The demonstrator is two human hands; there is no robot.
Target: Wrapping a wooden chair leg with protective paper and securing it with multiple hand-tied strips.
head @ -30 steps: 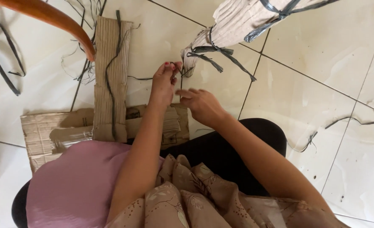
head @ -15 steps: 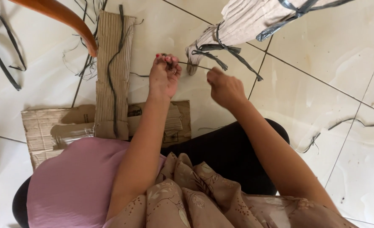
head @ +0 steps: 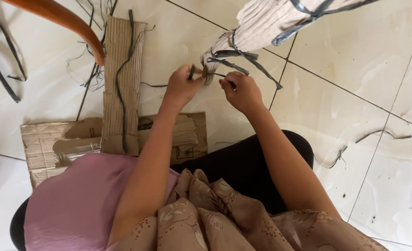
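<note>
A roll of pale corrugated cardboard (head: 271, 18) slants in from the upper right, bound with dark grey plastic strips (head: 236, 58). My left hand (head: 183, 84) pinches a dark strip end at the roll's lower tip. Just right of that tip, my right hand (head: 241, 92) is closed on the other end of the same strip. The two hands sit a few centimetres apart, with the strip stretched between them. Below them lie my forearms, a pink cloth and a brown patterned cloth on my lap.
A flat strip of corrugated cardboard (head: 121, 79) and a brown cardboard sheet (head: 66, 139) lie on the white tiled floor (head: 355, 83) to the left. An orange curved bar (head: 71, 21) crosses the upper left. Loose dark strips (head: 3, 69) lie scattered on the tiles.
Both hands have risen toward the roll's tip. The right hand pulled away to the right, then came back close to the left one at the strip.
</note>
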